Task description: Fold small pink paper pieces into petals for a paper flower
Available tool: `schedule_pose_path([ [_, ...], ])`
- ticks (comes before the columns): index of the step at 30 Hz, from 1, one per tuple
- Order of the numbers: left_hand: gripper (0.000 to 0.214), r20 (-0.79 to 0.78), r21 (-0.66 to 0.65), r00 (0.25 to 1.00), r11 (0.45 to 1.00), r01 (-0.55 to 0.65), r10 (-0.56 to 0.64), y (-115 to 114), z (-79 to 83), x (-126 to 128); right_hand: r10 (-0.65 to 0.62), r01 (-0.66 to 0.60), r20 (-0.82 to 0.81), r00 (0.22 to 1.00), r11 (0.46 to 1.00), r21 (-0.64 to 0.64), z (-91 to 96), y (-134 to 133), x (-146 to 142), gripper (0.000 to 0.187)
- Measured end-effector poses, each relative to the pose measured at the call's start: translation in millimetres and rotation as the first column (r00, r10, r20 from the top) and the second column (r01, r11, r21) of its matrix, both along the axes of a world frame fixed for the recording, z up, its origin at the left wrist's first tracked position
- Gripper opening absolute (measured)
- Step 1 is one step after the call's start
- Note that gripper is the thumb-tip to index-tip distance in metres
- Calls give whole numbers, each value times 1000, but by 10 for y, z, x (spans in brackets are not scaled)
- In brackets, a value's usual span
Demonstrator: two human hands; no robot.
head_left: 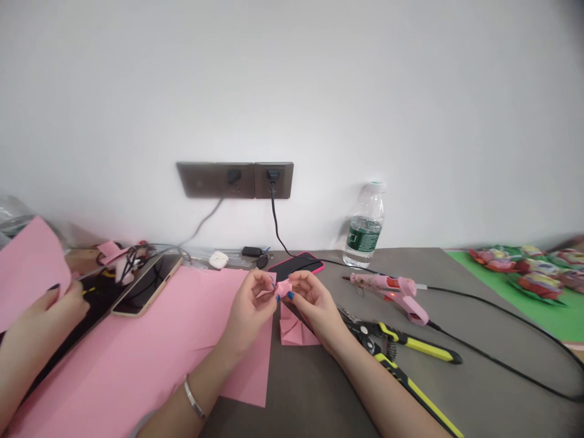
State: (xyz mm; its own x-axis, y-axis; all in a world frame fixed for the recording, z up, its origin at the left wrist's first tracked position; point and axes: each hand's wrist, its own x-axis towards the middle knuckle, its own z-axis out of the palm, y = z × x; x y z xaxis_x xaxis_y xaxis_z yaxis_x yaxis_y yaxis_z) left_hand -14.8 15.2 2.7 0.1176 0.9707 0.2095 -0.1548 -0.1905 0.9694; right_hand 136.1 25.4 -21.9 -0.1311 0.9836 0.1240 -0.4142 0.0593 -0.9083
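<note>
Left hand (250, 307) pinches one end of the small pink paper roll (283, 288) we hold above the desk (319, 389), right hand (314, 304) pinches the other, long axis left-right, both equally near, pink sheet (150, 353) left, folded pink square (296, 331) just below, pliers (401, 340) crowding right.

A craft workspace: a grey table (319, 389) against a white wall holds pink paper sheets (150, 340), a glue gun (392, 292) and pliers (401, 347).

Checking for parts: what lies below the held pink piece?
Below the pink piece, a folded pink square lies on the grey table; the right hand hides its top.
</note>
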Motion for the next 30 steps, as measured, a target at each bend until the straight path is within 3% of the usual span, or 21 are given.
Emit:
schedule_pose_path([
  [4, 26, -29, -69, 999, 997, 31, -33, 8, -21, -4, -16, 10, 101, 995, 998, 68, -24, 1, 12, 32],
  [9, 17, -96, -119, 993, 992, 51, -63, 42, -14, -43, -23, 3, 156, 987, 992, 129, -45, -12, -8, 32],
  [14, 21, -3, -134, 1000, 991, 23, -24, 63, -16, -55, 34, -56, 204, 978, 993, 101, -18, -12, -11, 32],
  [18, 24, 78, -218, 993, 970, 109, -94, 63, -26, -40, 28, -63, 237, 971, 988, 140, 30, -34, -4, 34],
  [25, 34, 70, -244, 981, 950, 194, -182, 23, -35, -17, -26, -31, 315, 949, 984, 177, 46, -82, -16, 32],
  [30, 31, 65, -282, 978, 937, 208, -197, 35, -77, -24, -26, -15, 302, 953, 991, 133, 28, -49, -8, 34],
])
